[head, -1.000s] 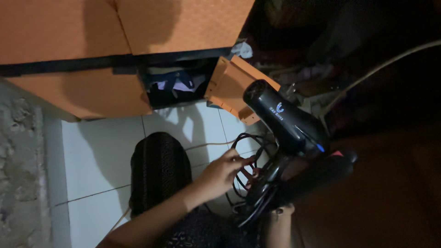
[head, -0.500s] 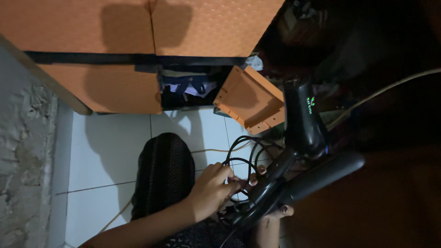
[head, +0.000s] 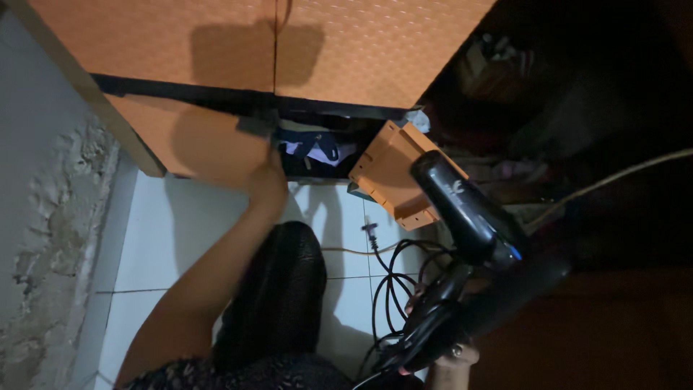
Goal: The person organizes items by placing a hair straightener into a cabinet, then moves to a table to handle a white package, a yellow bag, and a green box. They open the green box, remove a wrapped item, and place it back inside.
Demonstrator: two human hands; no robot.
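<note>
fig.: head view, looking down at floor by an orange cabinet.

left hand (head: pixel 266 177) stretched fwd, at lower edge of orange cabinet (head: pixel 216 65), fingers up against the gap of the open compartment (head: pixel 317 148); grip state cannot be told, fingertips lost in shadow behind cabinet edge. likely reaching there because the compartment, w/ pale and dark cloth-like items inside, stands open at floor level.

right hand (head: pixel 440 339) low, near bottom edge of frame, closed around handle of black hair dryer (head: pixel 469 217); only some fingers and wrist visible. dryer held up off the floor, barrel angled up-left twd the cabinet, prob. kept clear so the free arm can work. a second dark, long body (head: pixel 520 300) just beside the dryer handle, kind not clear.

black cord (head: pixel 390 289) in loose loops below the dryer, hanging onto white tiled floor (head: pixel 180 238); plug end (head: pixel 371 232) lying on tile near the cabinet's right corner. thin pale cable (head: pixel 354 252) crossing the tile under it.

orange drawer or panel (head: pixel 393 180) tilted out, right of the compartment, leaving it exposed. dark-clad knee (head: pixel 278 296) between the two arms. rough grey wall (head: pixel 50 217) along left edge. right side too dark to read.
</note>
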